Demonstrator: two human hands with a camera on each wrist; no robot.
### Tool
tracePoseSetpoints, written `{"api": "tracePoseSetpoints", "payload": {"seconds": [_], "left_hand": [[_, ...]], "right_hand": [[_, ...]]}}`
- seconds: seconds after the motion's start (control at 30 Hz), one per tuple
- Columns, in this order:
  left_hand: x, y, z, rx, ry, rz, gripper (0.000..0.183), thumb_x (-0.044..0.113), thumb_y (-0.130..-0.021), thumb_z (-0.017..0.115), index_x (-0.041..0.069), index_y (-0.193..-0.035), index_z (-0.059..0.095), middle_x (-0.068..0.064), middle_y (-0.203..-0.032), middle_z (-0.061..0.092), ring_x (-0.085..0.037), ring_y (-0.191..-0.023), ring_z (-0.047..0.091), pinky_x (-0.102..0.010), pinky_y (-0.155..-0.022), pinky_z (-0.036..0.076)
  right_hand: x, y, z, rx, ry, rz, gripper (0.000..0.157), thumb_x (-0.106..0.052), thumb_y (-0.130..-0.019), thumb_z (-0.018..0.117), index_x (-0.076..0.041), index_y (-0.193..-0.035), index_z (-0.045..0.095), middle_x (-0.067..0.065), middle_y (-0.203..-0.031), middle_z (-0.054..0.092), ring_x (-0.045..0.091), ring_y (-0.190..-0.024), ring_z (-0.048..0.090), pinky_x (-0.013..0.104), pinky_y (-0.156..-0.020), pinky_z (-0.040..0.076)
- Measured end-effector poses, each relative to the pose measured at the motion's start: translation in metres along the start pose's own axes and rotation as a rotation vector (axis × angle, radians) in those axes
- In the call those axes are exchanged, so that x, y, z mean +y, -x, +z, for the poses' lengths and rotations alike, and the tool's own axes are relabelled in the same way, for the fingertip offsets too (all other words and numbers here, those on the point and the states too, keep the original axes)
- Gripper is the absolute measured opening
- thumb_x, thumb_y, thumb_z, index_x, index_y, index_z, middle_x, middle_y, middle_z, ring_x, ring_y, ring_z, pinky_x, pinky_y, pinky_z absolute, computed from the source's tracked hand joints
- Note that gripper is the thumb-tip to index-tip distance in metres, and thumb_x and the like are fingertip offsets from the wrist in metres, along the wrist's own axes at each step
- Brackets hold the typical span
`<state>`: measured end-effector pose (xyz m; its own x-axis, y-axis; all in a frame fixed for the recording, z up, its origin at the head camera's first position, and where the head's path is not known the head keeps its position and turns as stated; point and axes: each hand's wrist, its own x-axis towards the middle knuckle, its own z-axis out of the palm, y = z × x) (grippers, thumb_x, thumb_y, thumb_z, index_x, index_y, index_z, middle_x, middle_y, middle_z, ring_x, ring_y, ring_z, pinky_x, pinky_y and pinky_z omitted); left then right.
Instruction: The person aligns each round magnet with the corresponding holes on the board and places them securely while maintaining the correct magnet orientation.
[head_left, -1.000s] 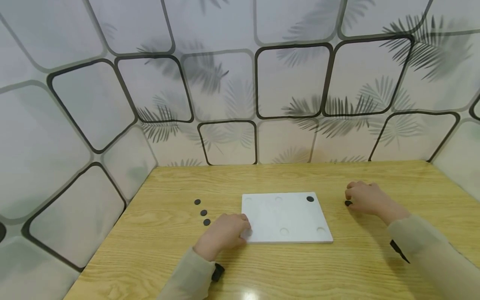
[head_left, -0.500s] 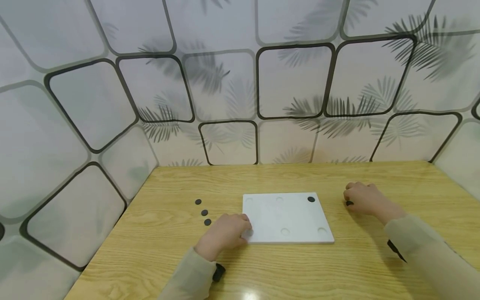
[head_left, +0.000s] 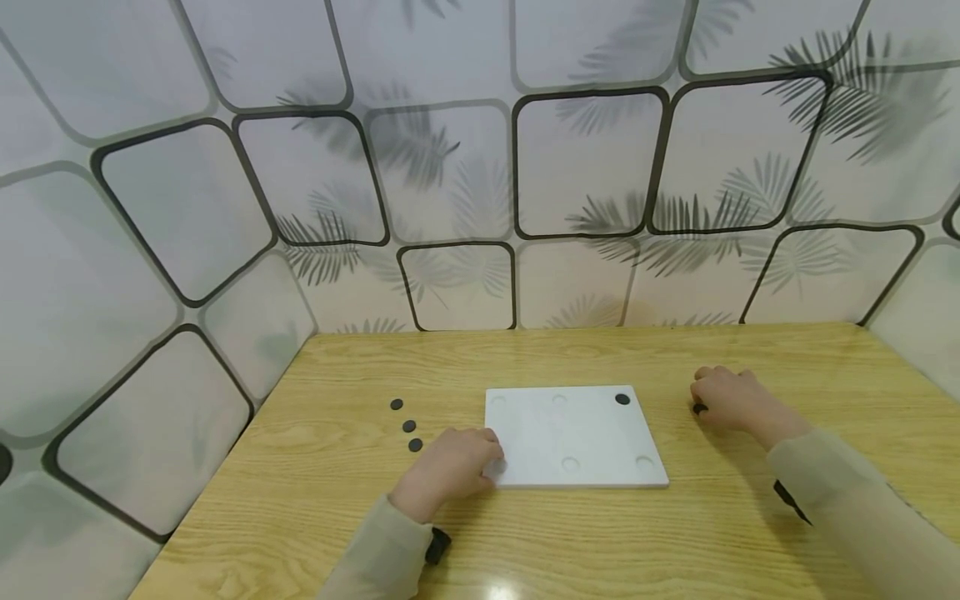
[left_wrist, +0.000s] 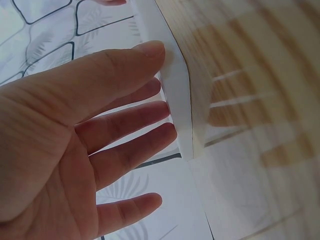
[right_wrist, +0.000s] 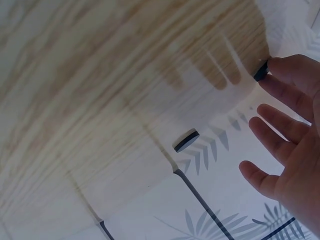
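Observation:
A thin white board (head_left: 555, 433) with shallow round recesses lies at the middle of the table. One black disc (head_left: 622, 399) sits in its far right recess. My left hand (head_left: 453, 462) holds the board's near left corner, thumb (left_wrist: 150, 52) against the edge in the left wrist view. Right of the board, my right hand (head_left: 727, 398) pinches another black disc (right_wrist: 261, 70) between thumb and index finger, close to the tabletop. The right wrist view shows one more disc (right_wrist: 186, 140) on the table beside that hand; the head view does not show it.
Three loose black discs, the middle one (head_left: 408, 426) among them, lie in a slanted row left of the board. The wooden table (head_left: 360, 367) ends at a patterned wall (head_left: 450, 208) behind and to the left.
My right hand has shifted very slightly, and its fingers now cover more of the disc at their tips. The left hand stays at the board's corner, and the board has not moved.

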<state>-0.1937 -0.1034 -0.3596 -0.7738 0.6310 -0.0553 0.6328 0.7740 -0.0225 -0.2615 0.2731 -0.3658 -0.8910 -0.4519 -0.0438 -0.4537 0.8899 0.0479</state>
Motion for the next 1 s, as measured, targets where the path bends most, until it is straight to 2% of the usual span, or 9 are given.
{"api": "tracePoseSetpoints", "payload": {"seconds": [0.17, 0.43, 0.57, 0.67, 0.77, 1.0], "left_hand": [[0.0001, 0.0000, 0.0000, 0.006, -0.001, -0.001, 0.021, 0.024, -0.071, 0.074, 0.016, -0.089, 0.068, 0.006, -0.095, 0.060, -0.009, -0.081, 0.056, -0.028, -0.064, 0.046], [0.0001, 0.0009, -0.0009, 0.017, -0.014, 0.010, 0.020, 0.025, -0.071, 0.074, 0.016, -0.088, 0.067, 0.006, -0.094, 0.060, -0.008, -0.079, 0.057, -0.024, -0.063, 0.046], [0.0001, 0.0005, -0.0002, 0.008, -0.009, 0.007, 0.021, 0.025, -0.071, 0.074, 0.016, -0.089, 0.067, 0.005, -0.096, 0.060, -0.008, -0.080, 0.057, -0.025, -0.064, 0.046], [0.0002, 0.0002, 0.0001, 0.000, -0.011, 0.005, 0.021, 0.026, -0.072, 0.074, 0.016, -0.089, 0.067, 0.005, -0.096, 0.060, -0.009, -0.081, 0.057, -0.025, -0.064, 0.046], [0.0002, 0.0001, 0.0000, -0.001, -0.015, 0.006, 0.021, 0.026, -0.072, 0.074, 0.016, -0.089, 0.067, 0.005, -0.096, 0.060, -0.009, -0.080, 0.057, -0.025, -0.064, 0.046], [-0.0003, -0.0001, 0.0003, 0.007, -0.018, 0.011, 0.021, 0.026, -0.071, 0.074, 0.016, -0.089, 0.067, 0.005, -0.096, 0.060, -0.009, -0.082, 0.057, -0.025, -0.065, 0.046]], "right_hand": [[-0.0006, 0.0002, -0.0008, -0.013, -0.005, 0.008, 0.018, -0.009, -0.074, 0.065, -0.014, -0.065, 0.051, 0.000, -0.072, 0.041, 0.018, -0.062, 0.037, 0.040, -0.052, 0.032], [-0.0009, 0.0009, -0.0005, -0.008, 0.009, -0.004, 0.021, -0.010, -0.070, 0.066, -0.015, -0.062, 0.047, 0.001, -0.074, 0.042, 0.020, -0.063, 0.037, 0.044, -0.053, 0.032], [-0.0007, 0.0024, -0.0001, 0.002, 0.042, -0.014, 0.025, -0.012, -0.071, 0.068, -0.016, -0.061, 0.045, 0.012, -0.089, 0.053, 0.030, -0.075, 0.049, 0.053, -0.058, 0.037], [0.0000, 0.0037, 0.0005, 0.015, 0.059, -0.017, 0.027, -0.013, -0.071, 0.068, -0.017, -0.060, 0.044, 0.022, -0.105, 0.053, 0.041, -0.091, 0.050, 0.061, -0.066, 0.036], [0.0001, 0.0048, 0.0003, 0.038, 0.055, -0.019, 0.027, -0.014, -0.071, 0.069, -0.018, -0.059, 0.045, 0.024, -0.109, 0.052, 0.043, -0.097, 0.048, 0.063, -0.070, 0.034], [-0.0012, 0.0045, -0.0012, 0.092, 0.063, -0.042, 0.027, -0.015, -0.070, 0.070, -0.020, -0.059, 0.046, 0.023, -0.109, 0.052, 0.043, -0.097, 0.048, 0.062, -0.071, 0.035]]}}
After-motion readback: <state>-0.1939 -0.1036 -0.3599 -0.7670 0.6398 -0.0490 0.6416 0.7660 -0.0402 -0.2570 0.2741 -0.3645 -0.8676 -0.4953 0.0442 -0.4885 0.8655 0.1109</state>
